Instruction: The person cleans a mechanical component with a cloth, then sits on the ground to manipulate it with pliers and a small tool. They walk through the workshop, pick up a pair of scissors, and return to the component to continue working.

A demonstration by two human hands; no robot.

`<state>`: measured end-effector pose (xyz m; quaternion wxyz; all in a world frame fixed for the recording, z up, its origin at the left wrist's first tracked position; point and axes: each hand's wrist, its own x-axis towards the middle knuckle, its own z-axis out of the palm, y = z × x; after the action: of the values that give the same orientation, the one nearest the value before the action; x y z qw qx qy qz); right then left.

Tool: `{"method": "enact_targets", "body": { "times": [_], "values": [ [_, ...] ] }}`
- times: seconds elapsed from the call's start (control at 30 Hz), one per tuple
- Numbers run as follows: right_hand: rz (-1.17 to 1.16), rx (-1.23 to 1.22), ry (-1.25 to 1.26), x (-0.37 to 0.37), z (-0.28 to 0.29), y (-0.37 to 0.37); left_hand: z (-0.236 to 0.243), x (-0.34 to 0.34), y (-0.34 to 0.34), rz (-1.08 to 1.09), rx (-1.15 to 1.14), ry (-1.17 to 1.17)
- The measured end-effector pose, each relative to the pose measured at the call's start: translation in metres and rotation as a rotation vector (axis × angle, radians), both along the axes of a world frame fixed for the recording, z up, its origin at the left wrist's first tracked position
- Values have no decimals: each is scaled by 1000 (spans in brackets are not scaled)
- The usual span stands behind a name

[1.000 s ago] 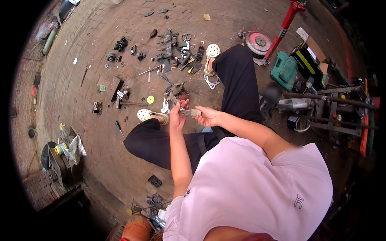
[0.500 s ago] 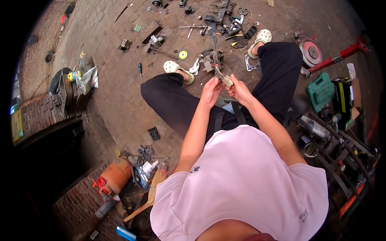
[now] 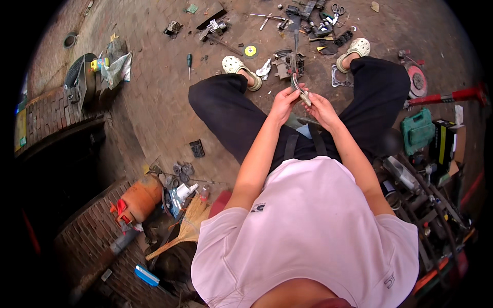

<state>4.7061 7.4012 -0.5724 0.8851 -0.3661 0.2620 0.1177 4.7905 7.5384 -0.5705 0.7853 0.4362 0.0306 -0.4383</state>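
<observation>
Between my knees, my left hand (image 3: 283, 104) and my right hand (image 3: 321, 109) meet on a bundle of wires (image 3: 295, 81) with a small light-coloured, connector-like end (image 3: 306, 99). The left fingers pinch the bundle where it bends, and the right thumb and fingers grip the pale end. My fingers partly hide it. The wires lead away toward a dark, greasy machine part (image 3: 284, 65) on the ground, from which a metal bar (image 3: 296, 41) points outward. A white crumpled cloth (image 3: 264, 69) lies left of that part, and a flat metal gasket (image 3: 341, 76) lies to its right.
A hammer (image 3: 223, 43), a yellow disc (image 3: 250, 51), a screwdriver (image 3: 189, 62) and scissors (image 3: 337, 11) lie on the ground ahead. To the right are a red jack-like stand (image 3: 447, 97) and a green case (image 3: 417, 131). An orange tank (image 3: 141, 197) and a broom (image 3: 187, 223) are at left.
My view has shifted, so the scene sits lower and farther right. The pale end has turned in my fingers and shows a narrower side. Both hands still hold the wires.
</observation>
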Motion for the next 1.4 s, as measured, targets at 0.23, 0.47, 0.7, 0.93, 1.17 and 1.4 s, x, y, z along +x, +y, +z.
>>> {"method": "enact_targets", "body": {
  "times": [0.23, 0.47, 0.7, 0.93, 1.17, 1.4],
  "values": [
    [-39, -341, -101, 3, -13, 7, -11, 2, -3, 69, 2, 8],
    [37, -1110, -225, 6, 9, 10, -21, 0, -3, 99, 122, 23],
    [-132, -1087, -334, 19, 36, 26, -7, 10, -2, 87, -168, 259],
    [-116, -1126, -225, 32, 51, 32, -3, 14, -1, 103, -231, 356],
    [-117, -1200, -176, 37, 56, 36, -25, 17, 6, 96, -259, 356],
    [-64, -1160, -206, 33, 47, 33, -14, 12, 0, 180, -208, 243]
  ]
}}
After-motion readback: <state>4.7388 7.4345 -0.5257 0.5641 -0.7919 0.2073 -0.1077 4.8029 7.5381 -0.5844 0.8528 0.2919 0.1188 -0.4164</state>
